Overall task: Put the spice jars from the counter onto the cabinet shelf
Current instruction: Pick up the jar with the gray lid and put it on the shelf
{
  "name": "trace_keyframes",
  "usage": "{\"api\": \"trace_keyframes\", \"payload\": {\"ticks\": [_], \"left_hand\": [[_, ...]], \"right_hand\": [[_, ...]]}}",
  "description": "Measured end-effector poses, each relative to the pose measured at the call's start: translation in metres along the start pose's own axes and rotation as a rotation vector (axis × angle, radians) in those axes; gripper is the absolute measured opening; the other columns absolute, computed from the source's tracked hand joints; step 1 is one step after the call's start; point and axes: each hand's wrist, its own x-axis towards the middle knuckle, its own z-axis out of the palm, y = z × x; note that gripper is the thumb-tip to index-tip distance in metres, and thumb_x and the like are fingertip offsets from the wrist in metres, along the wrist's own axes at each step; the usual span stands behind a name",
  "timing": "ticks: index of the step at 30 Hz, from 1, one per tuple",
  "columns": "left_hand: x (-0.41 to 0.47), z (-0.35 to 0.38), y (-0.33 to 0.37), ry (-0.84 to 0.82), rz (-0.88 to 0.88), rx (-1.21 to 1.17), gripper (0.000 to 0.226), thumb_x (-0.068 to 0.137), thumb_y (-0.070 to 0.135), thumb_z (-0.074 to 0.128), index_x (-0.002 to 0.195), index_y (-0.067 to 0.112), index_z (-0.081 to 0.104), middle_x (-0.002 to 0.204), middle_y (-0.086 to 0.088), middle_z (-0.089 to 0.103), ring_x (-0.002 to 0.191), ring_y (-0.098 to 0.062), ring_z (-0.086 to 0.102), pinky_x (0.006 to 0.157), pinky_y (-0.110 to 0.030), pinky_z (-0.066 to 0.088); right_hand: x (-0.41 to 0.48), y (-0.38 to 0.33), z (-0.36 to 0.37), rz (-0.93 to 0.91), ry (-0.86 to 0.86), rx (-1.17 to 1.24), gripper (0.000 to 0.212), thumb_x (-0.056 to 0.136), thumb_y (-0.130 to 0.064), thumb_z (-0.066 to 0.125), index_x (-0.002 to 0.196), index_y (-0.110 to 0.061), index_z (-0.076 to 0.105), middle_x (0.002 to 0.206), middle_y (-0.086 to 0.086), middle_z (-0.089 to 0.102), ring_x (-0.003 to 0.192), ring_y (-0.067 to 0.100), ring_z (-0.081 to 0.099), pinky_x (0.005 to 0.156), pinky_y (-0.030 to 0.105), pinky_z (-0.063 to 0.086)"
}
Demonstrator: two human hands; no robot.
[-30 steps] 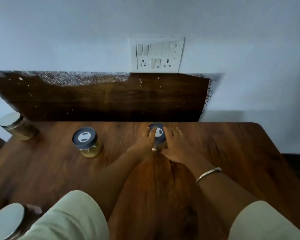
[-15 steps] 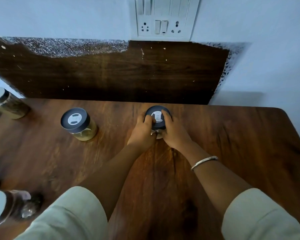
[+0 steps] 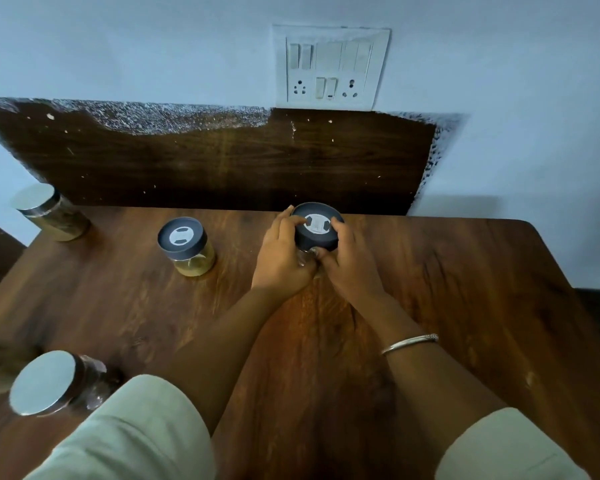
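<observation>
Barely begun: left hand (image 3: 281,261) & right hand (image 3: 352,271) both gripped a dark-lidded jar (image 3: 317,228) at the back of the table (image 3: 465,306). Yellow-spice jar (image 3: 187,251), far steel-lidded jar (image 3: 51,214) & near steel-lidded jar (image 3: 49,382) waited at left. Cabinet shelf wasn't in view; prob. all 4 left to shelve.

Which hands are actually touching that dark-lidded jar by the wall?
Touching, both. The head view shows the left hand and the right hand curled round the dark-lidded jar, with fingertips on the lid's top edge.
</observation>
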Motion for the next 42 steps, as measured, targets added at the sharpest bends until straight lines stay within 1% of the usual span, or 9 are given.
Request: {"api": "trace_keyframes", "payload": {"ticks": [5,12,19,23,28,31,34,37,42], "left_hand": [[-0.025,-0.036,0.016,0.058,0.084,-0.097,0.072,0.071,0.02,0.074,0.132,0.009,0.037,0.151,-0.013,0.024,0.137,-0.014,0.024,0.106,-0.04,0.038],[-0.054,-0.076,0.032,0.05,0.12,-0.197,0.086,0.07,0.026,0.077,0.138,0.009,0.028,0.146,-0.012,0.028,0.136,-0.015,0.028,0.105,-0.028,0.037],[-0.07,-0.122,0.044,-0.008,0.034,-0.546,0.095,0.062,0.027,0.077,0.139,0.019,0.021,0.129,0.004,0.042,0.119,-0.012,0.05,0.098,-0.034,0.048],[-0.076,-0.139,0.046,-0.098,0.02,-0.621,0.105,0.062,0.027,0.073,0.147,0.024,0.011,0.12,0.018,0.046,0.105,0.003,0.057,0.09,-0.023,0.051],[-0.08,-0.157,0.041,-0.07,0.068,-0.665,0.086,0.087,0.01,0.062,0.148,0.033,0.005,0.126,0.012,0.052,0.112,-0.007,0.057,0.099,-0.04,0.048],[-0.082,-0.165,0.043,-0.109,0.134,-0.597,0.073,0.093,0.029,0.052,0.141,0.052,0.003,0.124,0.021,0.052,0.112,-0.011,0.059,0.097,-0.045,0.048],[-0.084,-0.17,0.049,-0.169,0.122,-0.553,0.096,0.077,0.049,0.064,0.13,0.066,-0.013,0.125,0.018,0.053,0.111,-0.009,0.06,0.097,-0.04,0.05],[-0.083,-0.172,0.05,-0.14,0.105,-0.579,0.116,0.067,0.044,0.073,0.137,0.053,-0.019,0.126,0.013,0.054,0.111,-0.008,0.06,0.098,-0.037,0.049],[-0.078,-0.175,0.045,-0.147,0.067,-0.687,0.095,0.076,0.035,0.068,0.147,0.035,0.005,0.126,0.013,0.053,0.115,-0.01,0.058,0.096,-0.039,0.05]], "right_hand": [[-0.023,-0.037,-0.005,-0.057,0.054,-0.011,0.06,0.089,-0.04,0.057,0.138,-0.013,0.036,0.134,0.008,0.05,0.117,0.013,0.047,0.08,0.008,0.031],[-0.057,-0.083,-0.021,-0.108,0.127,0.014,0.057,0.083,-0.05,0.059,0.132,-0.025,0.042,0.127,0.005,0.05,0.108,0.012,0.052,0.085,0.031,0.052],[-0.084,-0.117,-0.034,0.024,-0.046,0.381,0.1,0.064,-0.077,0.058,0.145,-0.033,0.019,0.138,-0.008,0.047,0.122,0.01,0.05,0.099,0.041,0.047],[-0.096,-0.134,-0.028,-0.063,-0.081,0.667,0.061,0.078,-0.045,0.064,0.132,-0.033,0.039,0.116,-0.012,0.063,0.106,0.004,0.062,0.079,0.02,0.053],[-0.098,-0.144,-0.028,-0.053,-0.048,0.569,0.093,0.069,-0.028,0.08,0.143,-0.035,0.024,0.119,-0.018,0.052,0.108,0.005,0.057,0.091,0.032,0.051],[-0.097,-0.15,-0.027,-0.053,0.061,0.515,0.102,0.059,-0.031,0.085,0.142,-0.035,0.026,0.128,-0.004,0.048,0.117,0.014,0.051,0.096,0.039,0.049],[-0.097,-0.157,-0.025,-0.049,0.125,0.475,0.107,0.045,-0.05,0.082,0.138,-0.046,0.029,0.128,-0.008,0.041,0.112,0.007,0.051,0.09,0.033,0.051],[-0.096,-0.161,-0.026,-0.099,0.097,0.454,0.106,0.044,-0.054,0.079,0.135,-0.056,0.025,0.124,-0.013,0.038,0.107,-0.003,0.049,0.084,0.021,0.049],[-0.094,-0.159,-0.032,-0.181,-0.071,0.573,0.095,0.059,-0.051,0.08,0.131,-0.059,0.018,0.131,-0.021,0.047,0.118,0.002,0.052,0.089,0.022,0.05]]}}
